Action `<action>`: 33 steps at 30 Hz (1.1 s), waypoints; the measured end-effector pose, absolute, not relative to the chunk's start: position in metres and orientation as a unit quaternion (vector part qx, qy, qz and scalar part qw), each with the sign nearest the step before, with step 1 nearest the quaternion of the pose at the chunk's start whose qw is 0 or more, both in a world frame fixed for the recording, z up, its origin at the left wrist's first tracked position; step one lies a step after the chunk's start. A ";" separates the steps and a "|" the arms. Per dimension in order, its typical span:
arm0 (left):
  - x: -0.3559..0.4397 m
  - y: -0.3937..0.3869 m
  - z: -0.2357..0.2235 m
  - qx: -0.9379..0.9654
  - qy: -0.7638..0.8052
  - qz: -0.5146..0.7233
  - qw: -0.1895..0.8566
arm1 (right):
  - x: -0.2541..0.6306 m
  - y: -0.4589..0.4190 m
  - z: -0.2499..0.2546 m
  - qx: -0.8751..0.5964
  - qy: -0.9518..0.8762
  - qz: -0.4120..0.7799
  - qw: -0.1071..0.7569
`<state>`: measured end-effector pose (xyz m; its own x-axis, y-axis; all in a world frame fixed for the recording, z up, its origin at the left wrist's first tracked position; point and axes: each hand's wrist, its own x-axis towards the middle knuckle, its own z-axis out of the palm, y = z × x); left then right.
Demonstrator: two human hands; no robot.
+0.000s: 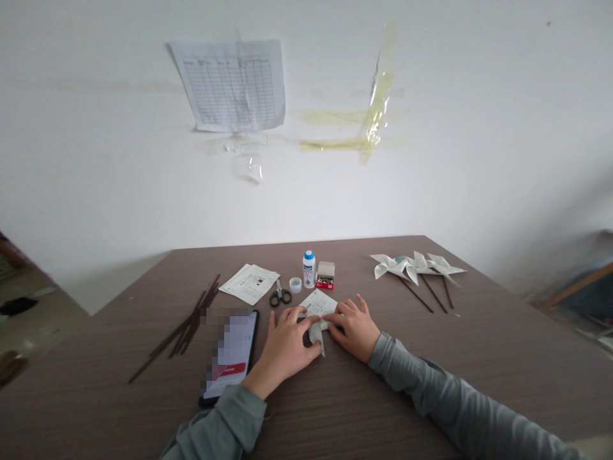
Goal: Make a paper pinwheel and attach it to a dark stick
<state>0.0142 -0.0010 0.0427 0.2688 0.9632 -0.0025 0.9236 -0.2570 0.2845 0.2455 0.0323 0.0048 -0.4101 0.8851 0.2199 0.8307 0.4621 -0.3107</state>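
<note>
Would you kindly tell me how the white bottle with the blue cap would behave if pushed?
The white plastic bottle with a blue cap stands tall on a narrow base, so it would probably tip if pushed. Once down, its round sides might let it roll.

Bottle label (309, 271): probably nothing legible

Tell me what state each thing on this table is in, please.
Left hand, gripping the folded paper
Right hand, gripping the folded paper
Folded paper, creased, held between both hands
Scissors, closed, lying flat
Bottle, upright, capped
Small box, open, small metal items showing
Phone, face up, screen lit
Sticks, loose in a pile
Pinwheels, assembled on sticks, lying down
</note>
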 end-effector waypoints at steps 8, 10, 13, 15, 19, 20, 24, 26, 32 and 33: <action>0.014 -0.001 0.041 0.792 0.593 0.093 0.110 | 0.250 0.037 0.001 -0.527 -0.819 0.120 0.195; 0.013 -0.001 0.039 0.792 0.593 0.094 0.110 | 0.249 0.036 0.002 -0.528 -0.818 0.121 0.195; 0.012 0.001 0.038 0.792 0.593 0.099 0.109 | 0.247 0.035 0.002 -0.526 -0.821 0.107 0.195; 0.012 0.002 0.037 0.793 0.591 0.103 0.109 | 0.246 0.035 0.002 -0.524 -0.823 0.097 0.195; 0.013 0.003 0.037 0.793 0.591 0.107 0.105 | 0.245 0.036 0.002 -0.520 -0.828 0.083 0.194; 0.013 0.004 0.036 0.792 0.592 0.108 0.103 | 0.245 0.036 0.002 -0.520 -0.828 0.080 0.194; 0.014 0.004 0.035 0.789 0.598 0.108 0.096 | 0.245 0.034 0.000 -0.521 -0.829 0.066 0.194; 0.015 0.004 0.034 0.787 0.601 0.103 0.095 | 0.246 0.033 -0.002 -0.521 -0.827 0.061 0.201; 0.014 0.005 0.033 0.787 0.601 0.100 0.095 | 0.248 0.033 -0.006 -0.508 -0.829 0.070 0.221; 0.013 0.005 0.033 0.789 0.598 0.102 0.094 | 0.248 0.033 -0.005 -0.509 -0.829 0.076 0.220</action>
<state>0.0135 0.0049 0.0325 0.2631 0.9636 0.0479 0.9252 -0.2660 0.2707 0.2480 0.0331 -0.0051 -0.3860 0.8769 0.2864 0.8100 0.4707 -0.3497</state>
